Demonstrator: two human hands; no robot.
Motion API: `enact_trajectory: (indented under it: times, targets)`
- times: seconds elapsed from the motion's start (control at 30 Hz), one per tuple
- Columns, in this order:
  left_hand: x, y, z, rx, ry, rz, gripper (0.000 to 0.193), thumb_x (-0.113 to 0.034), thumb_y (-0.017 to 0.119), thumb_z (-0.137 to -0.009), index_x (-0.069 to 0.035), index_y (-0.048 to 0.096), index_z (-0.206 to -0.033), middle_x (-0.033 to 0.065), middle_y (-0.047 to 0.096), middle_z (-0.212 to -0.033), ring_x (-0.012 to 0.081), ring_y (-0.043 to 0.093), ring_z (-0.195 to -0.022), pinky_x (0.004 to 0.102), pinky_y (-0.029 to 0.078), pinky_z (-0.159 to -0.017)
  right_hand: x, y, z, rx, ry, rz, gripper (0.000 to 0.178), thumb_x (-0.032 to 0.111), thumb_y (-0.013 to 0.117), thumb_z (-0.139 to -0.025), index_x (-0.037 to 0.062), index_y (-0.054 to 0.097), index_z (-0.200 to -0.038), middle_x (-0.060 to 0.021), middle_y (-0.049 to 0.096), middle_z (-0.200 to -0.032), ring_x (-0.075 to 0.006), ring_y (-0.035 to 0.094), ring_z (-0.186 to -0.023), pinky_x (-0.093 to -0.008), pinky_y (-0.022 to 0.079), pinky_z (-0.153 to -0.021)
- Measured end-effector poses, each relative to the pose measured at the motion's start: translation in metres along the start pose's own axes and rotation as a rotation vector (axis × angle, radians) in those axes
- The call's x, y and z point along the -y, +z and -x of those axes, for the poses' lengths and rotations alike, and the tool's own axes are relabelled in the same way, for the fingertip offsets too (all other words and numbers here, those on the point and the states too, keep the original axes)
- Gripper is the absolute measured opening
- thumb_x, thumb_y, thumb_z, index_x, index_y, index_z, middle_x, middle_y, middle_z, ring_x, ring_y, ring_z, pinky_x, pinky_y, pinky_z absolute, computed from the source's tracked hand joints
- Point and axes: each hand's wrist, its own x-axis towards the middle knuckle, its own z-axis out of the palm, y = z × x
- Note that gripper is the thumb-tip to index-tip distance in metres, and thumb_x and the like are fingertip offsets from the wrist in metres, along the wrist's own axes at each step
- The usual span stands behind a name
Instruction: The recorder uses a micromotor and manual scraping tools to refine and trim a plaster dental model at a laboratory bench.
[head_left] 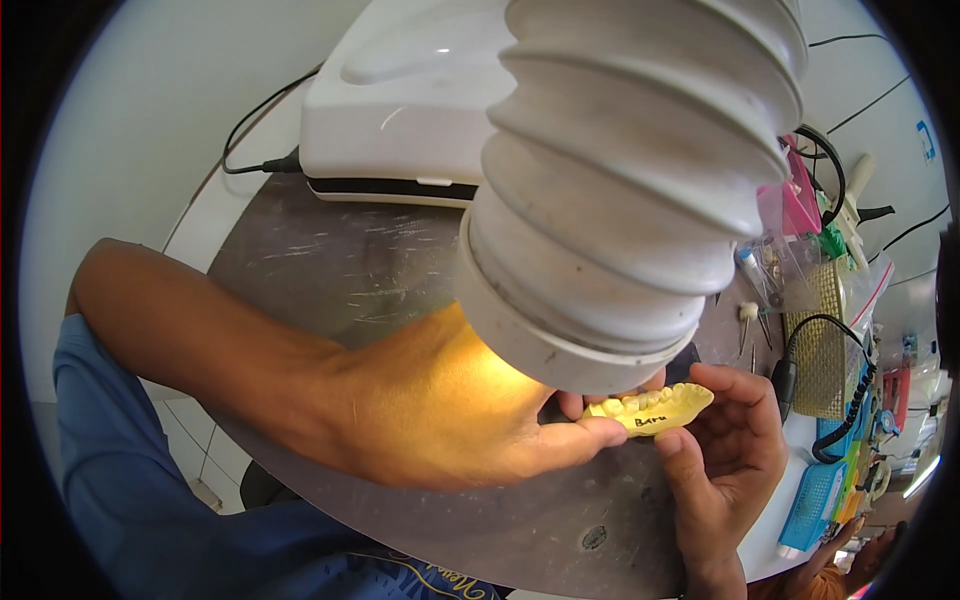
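Observation:
A yellow dental cast [652,412] with a row of teeth along its top and dark handwriting on its side is held up under the mouth of a wide hose. My left hand [465,405] reaches in from the left and pinches the cast's left end, thumb on the near side. Its other fingers are mostly hidden behind the hose rim. At the right end, my right hand [735,455] grips the cast between thumb and curled fingers. Bright warm light falls on the back of my left hand.
A white ribbed hose [620,190] hangs just above my hands. Behind it stands a white machine [400,120] on the scratched brown tabletop [330,245]. To the right are a corded handpiece [785,378], a cream basket [822,350], a blue basket [808,508] and another person [865,565].

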Motion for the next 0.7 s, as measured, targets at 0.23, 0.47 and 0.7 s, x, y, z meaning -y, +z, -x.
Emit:
enact_trajectory:
  times: [0.23, 0.47, 0.7]
  targets:
    - [-0.018, -0.008, -0.003, 0.113, -0.207, 0.117, 0.030, -0.016, 0.069, -0.094, 0.001, 0.060, -0.118, 0.0046, 0.066, -0.108, 0.0067, 0.063, -0.092, 0.0211, 0.053, -0.080, 0.005, 0.001, 0.002, 0.006, 0.062, -0.130, 0.047, 0.016, 0.078, -0.087, -0.0048, 0.050, -0.118, -0.0102, 0.064, -0.100, -0.0139, 0.067, -0.089, -0.0241, 0.056, -0.079]
    - [-0.017, -0.012, -0.008, 0.186, -0.286, 0.144, 0.020, -0.017, 0.064, -0.096, -0.001, 0.061, -0.108, 0.0022, 0.065, -0.101, 0.0059, 0.063, -0.093, 0.0199, 0.052, -0.079, 0.006, 0.002, 0.003, 0.026, 0.062, -0.111, 0.050, 0.019, 0.081, -0.085, -0.0040, 0.051, -0.117, -0.0089, 0.064, -0.101, -0.0131, 0.066, -0.092, -0.0244, 0.052, -0.085]
    - [-0.028, -0.018, -0.007, 0.226, -0.350, 0.130, 0.018, -0.020, 0.063, -0.097, -0.004, 0.062, -0.106, -0.0004, 0.064, -0.093, 0.0035, 0.061, -0.085, 0.0190, 0.051, -0.067, 0.005, 0.004, 0.005, 0.040, 0.045, -0.121, 0.050, 0.019, 0.081, -0.085, -0.0040, 0.051, -0.117, -0.0083, 0.063, -0.101, -0.0130, 0.065, -0.091, -0.0244, 0.052, -0.084]
